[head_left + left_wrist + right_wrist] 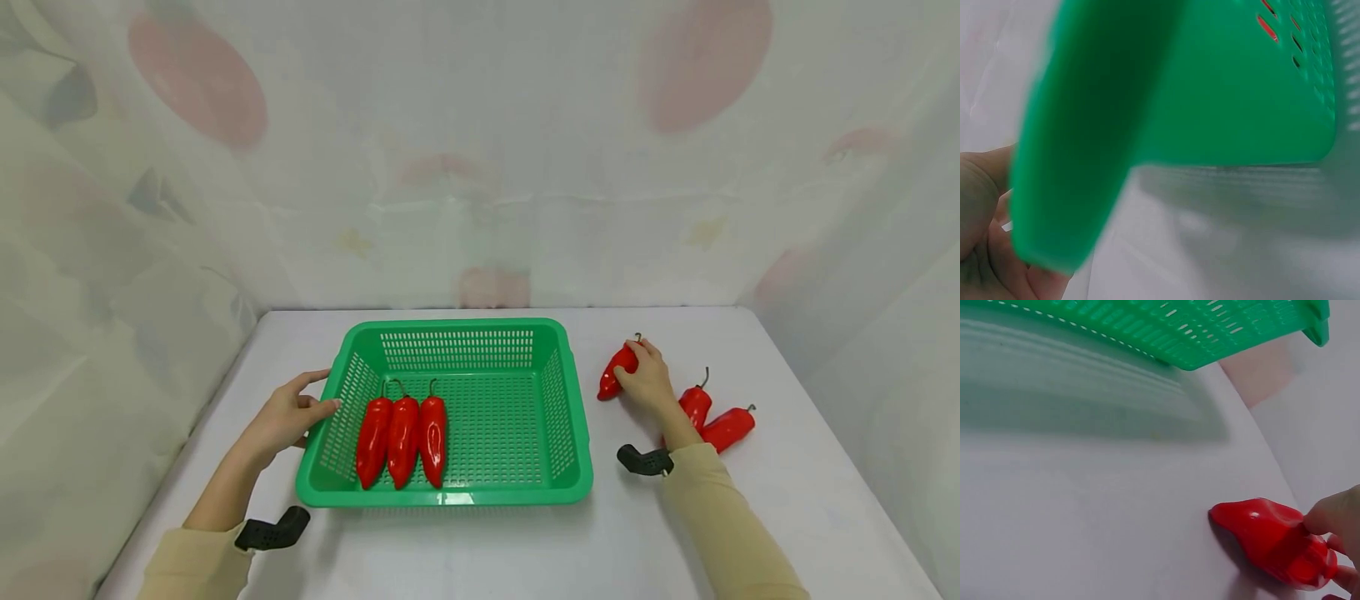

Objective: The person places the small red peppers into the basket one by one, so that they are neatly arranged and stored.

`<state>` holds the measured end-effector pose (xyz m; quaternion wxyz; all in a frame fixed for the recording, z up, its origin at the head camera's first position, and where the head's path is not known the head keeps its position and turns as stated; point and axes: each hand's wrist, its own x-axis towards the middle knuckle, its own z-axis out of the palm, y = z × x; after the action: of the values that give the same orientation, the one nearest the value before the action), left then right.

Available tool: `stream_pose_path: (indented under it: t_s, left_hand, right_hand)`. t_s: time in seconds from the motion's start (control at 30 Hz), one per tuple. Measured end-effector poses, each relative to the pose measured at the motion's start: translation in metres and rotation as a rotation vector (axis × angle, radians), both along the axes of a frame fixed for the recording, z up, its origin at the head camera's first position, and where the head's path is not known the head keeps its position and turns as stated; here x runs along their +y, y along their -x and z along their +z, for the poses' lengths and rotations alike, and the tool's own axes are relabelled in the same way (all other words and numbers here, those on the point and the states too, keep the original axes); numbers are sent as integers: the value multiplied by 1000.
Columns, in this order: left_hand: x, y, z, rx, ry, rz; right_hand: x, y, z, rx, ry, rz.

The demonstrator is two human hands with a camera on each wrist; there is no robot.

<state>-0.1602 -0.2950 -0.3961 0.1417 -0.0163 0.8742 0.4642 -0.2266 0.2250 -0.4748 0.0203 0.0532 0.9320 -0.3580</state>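
The left hand point(285, 417) grips the left rim of a green, rectangular, perforated plastic basket point(517, 497), its thumb over the edge and its fingers partly bent, while three glossy red, elongated peppers point(403, 442) lie side by side in the basket's left half, stems pointing away from the person. To the basket's right, the right hand point(648, 379) pinches a single shiny red, tapered pepper point(611, 379) near its stem end, low over or on the white worktop point(465, 558), and two more red, stemmed peppers point(727, 429) lie close together by the right wrist, which partly covers them.
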Motion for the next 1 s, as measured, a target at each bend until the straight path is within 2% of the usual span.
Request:
stream_pose_path:
  t_s: [0.23, 0.53, 0.6, 0.77, 1.0]
  left_hand:
    - [1, 0, 0, 1, 6, 2]
    - [1, 0, 1, 5, 16, 0]
    - [1, 0, 1, 5, 18, 0]
    - [1, 0, 2, 3, 14, 0]
    - [1, 1, 1, 2, 13, -3]
  right_hand:
    - [6, 0, 3, -1, -19, 58]
    - [8, -4, 4, -11, 117, 131]
    - [8, -3, 4, 17, 123, 114]
    - [8, -2, 4, 74, 131, -5]
    - [6, 0, 3, -11, 120, -124]
